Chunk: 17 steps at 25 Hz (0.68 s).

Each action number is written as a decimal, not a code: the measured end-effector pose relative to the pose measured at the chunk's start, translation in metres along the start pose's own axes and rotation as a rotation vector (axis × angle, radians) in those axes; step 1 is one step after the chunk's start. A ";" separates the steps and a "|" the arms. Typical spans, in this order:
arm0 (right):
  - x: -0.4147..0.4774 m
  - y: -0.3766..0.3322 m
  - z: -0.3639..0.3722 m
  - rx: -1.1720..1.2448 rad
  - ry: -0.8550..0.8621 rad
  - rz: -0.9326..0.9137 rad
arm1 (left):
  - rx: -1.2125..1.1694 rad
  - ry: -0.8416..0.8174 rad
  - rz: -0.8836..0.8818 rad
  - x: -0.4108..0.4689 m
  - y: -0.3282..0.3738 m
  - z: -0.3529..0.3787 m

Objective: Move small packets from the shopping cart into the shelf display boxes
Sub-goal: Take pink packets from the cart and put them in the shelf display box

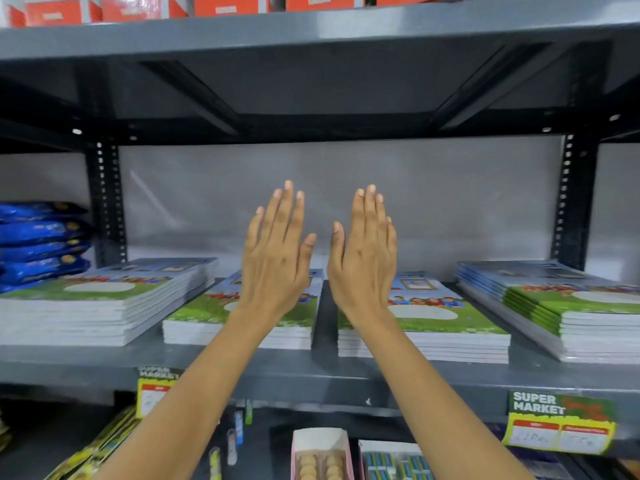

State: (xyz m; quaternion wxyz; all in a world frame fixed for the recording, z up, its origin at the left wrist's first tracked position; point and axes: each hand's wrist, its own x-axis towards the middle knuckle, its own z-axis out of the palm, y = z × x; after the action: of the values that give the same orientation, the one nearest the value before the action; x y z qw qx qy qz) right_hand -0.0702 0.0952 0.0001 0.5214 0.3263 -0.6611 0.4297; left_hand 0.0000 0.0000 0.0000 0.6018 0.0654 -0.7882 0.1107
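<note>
Both hands are raised flat before the grey metal shelf (311, 372), backs to the camera: left hand (275, 258) and right hand (363, 261) fully spread, fingers straight, nothing held in either. No shopping cart and no loose packets are seen in view. The open pink cardboard display box (320, 455) of round biscuits and the white display box (393, 460) of blue-wrapped items, contents possibly packets, are placed on the lower tier, directly below the hands, between the forearms. The right hand is judged slightly nearer the white box. Stacked green-covered notebooks (433, 327) are passed over
</note>
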 end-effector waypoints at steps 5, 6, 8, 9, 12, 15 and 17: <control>-0.035 -0.071 0.008 0.257 -0.061 -0.052 | 0.177 0.046 -0.100 -0.050 -0.041 -0.060; -0.042 -0.086 0.010 0.298 -0.072 -0.083 | 0.217 0.022 -0.105 -0.061 -0.049 -0.071; -0.063 -0.123 0.018 0.392 -0.115 -0.144 | 0.343 -0.015 -0.146 -0.087 -0.071 -0.099; -0.077 -0.145 0.023 0.443 -0.149 -0.169 | 0.415 -0.032 -0.189 -0.104 -0.084 -0.117; -0.119 -0.202 0.033 0.597 -0.231 -0.218 | 0.539 -0.083 -0.340 -0.151 -0.115 -0.168; -0.170 -0.249 0.044 0.734 -0.329 -0.246 | 0.656 -0.137 -0.470 -0.205 -0.139 -0.214; -0.211 -0.275 0.051 0.792 -0.415 -0.280 | 0.723 -0.200 -0.545 -0.247 -0.151 -0.239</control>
State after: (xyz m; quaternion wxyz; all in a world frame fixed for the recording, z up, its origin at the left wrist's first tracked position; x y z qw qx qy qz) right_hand 0.2022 -0.0697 -0.1464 0.2662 0.6653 -0.4861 0.5003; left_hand 0.3250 -0.0929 -0.1638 0.4687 0.4861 -0.7073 0.2093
